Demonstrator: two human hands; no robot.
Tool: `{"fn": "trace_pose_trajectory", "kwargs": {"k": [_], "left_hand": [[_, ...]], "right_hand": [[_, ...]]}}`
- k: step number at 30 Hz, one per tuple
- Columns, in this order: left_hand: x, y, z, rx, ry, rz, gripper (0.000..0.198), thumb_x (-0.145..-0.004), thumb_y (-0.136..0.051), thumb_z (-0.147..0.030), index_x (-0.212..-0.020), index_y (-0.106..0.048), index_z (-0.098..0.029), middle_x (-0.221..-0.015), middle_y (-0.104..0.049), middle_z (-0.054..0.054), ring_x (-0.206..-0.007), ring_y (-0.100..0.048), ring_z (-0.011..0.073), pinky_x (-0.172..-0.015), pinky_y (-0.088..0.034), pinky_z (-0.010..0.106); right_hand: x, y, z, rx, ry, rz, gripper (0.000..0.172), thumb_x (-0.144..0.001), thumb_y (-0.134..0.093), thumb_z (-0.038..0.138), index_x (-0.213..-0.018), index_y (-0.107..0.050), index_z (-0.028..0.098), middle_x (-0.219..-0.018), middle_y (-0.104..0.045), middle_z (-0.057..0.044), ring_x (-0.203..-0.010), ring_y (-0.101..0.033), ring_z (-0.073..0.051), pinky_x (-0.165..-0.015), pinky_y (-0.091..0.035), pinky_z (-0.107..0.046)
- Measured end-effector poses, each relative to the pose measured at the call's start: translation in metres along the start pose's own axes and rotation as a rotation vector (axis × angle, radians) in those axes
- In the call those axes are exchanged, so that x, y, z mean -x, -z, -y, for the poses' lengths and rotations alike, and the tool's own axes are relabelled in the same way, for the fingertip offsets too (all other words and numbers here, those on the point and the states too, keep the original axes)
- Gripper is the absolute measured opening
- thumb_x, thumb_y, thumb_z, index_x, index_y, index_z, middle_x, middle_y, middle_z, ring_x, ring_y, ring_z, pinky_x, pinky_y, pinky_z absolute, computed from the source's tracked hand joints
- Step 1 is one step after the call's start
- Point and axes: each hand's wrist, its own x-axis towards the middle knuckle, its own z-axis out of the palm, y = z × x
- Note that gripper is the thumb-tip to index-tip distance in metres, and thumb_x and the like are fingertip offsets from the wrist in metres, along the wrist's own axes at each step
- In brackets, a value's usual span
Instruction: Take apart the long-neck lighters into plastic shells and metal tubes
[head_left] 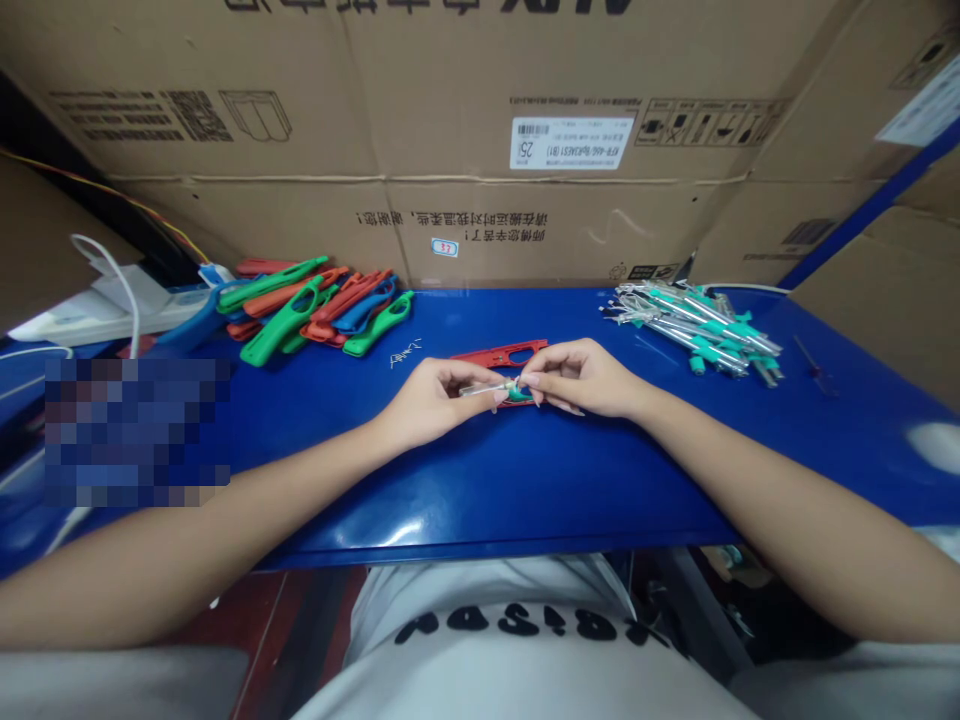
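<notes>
My left hand (pixel 442 402) is closed round a slim silver tube assembly (pixel 484 389), thumb on top, its green part (pixel 519 393) pointing right. At that green end, the fingertips of my right hand (pixel 574 378) are pinched together; whatever lies between them is too small to make out. Just behind my hands a red plastic casing half (pixel 491 357) with an oval opening lies on the blue table (pixel 450 500). More red plastic shows beneath the green part, mostly covered by my fingers.
Red, green, orange and blue handle casings (pixel 281 320) are piled at the back left, near small metal pieces (pixel 405 353). Silver tubes with green parts (pixel 705 330) are heaped at the back right. A cardboard wall (pixel 450 130) stands behind; a white cable (pixel 127 280) hangs at left.
</notes>
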Motion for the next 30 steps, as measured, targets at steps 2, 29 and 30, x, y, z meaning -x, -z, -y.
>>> {"fn": "trace_pose_trajectory", "kwargs": {"k": [2, 29, 30], "left_hand": [[-0.0002, 0.0002, 0.0001, 0.003, -0.001, -0.001, 0.039, -0.074, -0.084, -0.043, -0.099, -0.08, -0.013, -0.091, -0.08, 0.011, -0.074, -0.072, 0.0196, -0.067, -0.054, 0.028], [0.0012, -0.0062, 0.0041, -0.043, -0.049, 0.003, 0.036, -0.081, -0.077, -0.039, -0.106, -0.081, -0.015, -0.1, -0.08, 0.009, -0.081, -0.074, 0.0213, -0.072, -0.055, 0.029], [0.0013, -0.0069, 0.0044, -0.041, -0.058, 0.001, 0.035, -0.081, -0.077, -0.04, -0.107, -0.081, -0.016, -0.099, -0.081, 0.008, -0.081, -0.074, 0.0209, -0.072, -0.055, 0.029]], "right_hand": [[0.0002, 0.0002, -0.0001, 0.006, 0.0, 0.002, 0.036, -0.083, -0.077, 0.049, -0.084, -0.07, 0.013, -0.064, -0.065, 0.001, -0.038, -0.047, -0.005, -0.033, -0.034, -0.019], [-0.001, -0.0072, 0.0009, -0.025, -0.036, -0.055, 0.032, -0.079, -0.082, 0.041, -0.08, -0.066, 0.014, -0.061, -0.065, 0.002, -0.038, -0.044, -0.003, -0.035, -0.029, -0.019], [-0.001, -0.0075, 0.0012, -0.024, -0.038, -0.057, 0.032, -0.079, -0.082, 0.041, -0.079, -0.066, 0.014, -0.061, -0.065, 0.002, -0.038, -0.044, -0.003, -0.036, -0.029, -0.019]]}}
